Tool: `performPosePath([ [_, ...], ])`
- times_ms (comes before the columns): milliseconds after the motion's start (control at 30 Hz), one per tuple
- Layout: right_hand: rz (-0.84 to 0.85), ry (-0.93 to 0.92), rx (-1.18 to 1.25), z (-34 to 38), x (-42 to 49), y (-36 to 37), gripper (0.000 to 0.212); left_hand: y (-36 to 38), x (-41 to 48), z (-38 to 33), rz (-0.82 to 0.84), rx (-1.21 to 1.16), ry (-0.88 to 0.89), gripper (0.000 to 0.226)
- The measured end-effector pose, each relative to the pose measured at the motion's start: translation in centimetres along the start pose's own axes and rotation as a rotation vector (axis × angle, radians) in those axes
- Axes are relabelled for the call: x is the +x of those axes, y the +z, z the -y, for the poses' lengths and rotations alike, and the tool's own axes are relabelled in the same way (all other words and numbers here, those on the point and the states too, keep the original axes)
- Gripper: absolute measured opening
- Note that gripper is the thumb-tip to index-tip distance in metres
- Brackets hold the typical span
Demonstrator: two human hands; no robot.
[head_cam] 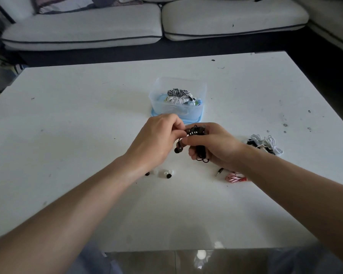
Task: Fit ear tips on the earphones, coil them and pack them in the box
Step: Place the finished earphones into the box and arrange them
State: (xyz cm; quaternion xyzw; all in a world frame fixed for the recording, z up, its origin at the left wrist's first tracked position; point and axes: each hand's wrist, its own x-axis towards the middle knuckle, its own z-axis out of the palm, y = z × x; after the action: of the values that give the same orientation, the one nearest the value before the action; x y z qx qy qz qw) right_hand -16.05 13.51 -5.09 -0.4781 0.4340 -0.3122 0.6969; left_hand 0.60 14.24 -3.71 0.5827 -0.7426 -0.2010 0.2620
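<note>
Earphones [196,132], black, one set: cord wound into a coil, held above the table [87,119] between both hands. Right hand [216,145] grips the coil, fingers curled round it and thumb laid across its front. Left hand [156,139] pinches the cord at the coil's upper end, fingers curled. Earbud [178,149] hangs just below the left fingertips, between the two hands. Box [178,111], clear on a blue base, just beyond the hands; holds coiled cables, striped and white. Ear tips [168,176], black and white, lie on the table just beside the left wrist. Plug [219,172] and pink cable [235,177] lie by the right wrist. Loose cables [265,144], white and black, right of the right hand. Sofa [87,26] beyond the table.
</note>
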Motion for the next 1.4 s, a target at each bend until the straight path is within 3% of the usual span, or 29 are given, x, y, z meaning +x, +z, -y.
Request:
performPosePath([
  [367,-0.141,-0.058,0.003,-0.1,0.4,-0.4,0.004,0.2,0.0,0.2,-0.011,-0.142,-0.115,0.005],
  [733,-0.126,-0.13,0.107,-0.2,0.5,-0.9,0.004,-0.4,0.0,-0.2,-0.044,-0.804,-0.402,0.018],
  [933,-0.155,-0.143,0.136,0.2,0.8,-1.4,0.003,-1.2,0.1,-0.3,0.033,-1.074,-0.503,0.016],
  [1400,-0.153,-0.176,0.105,0.4,0.6,-1.1,0.004,-1.4,0.0,-0.7,0.042,-1.13,-0.543,0.014],
])
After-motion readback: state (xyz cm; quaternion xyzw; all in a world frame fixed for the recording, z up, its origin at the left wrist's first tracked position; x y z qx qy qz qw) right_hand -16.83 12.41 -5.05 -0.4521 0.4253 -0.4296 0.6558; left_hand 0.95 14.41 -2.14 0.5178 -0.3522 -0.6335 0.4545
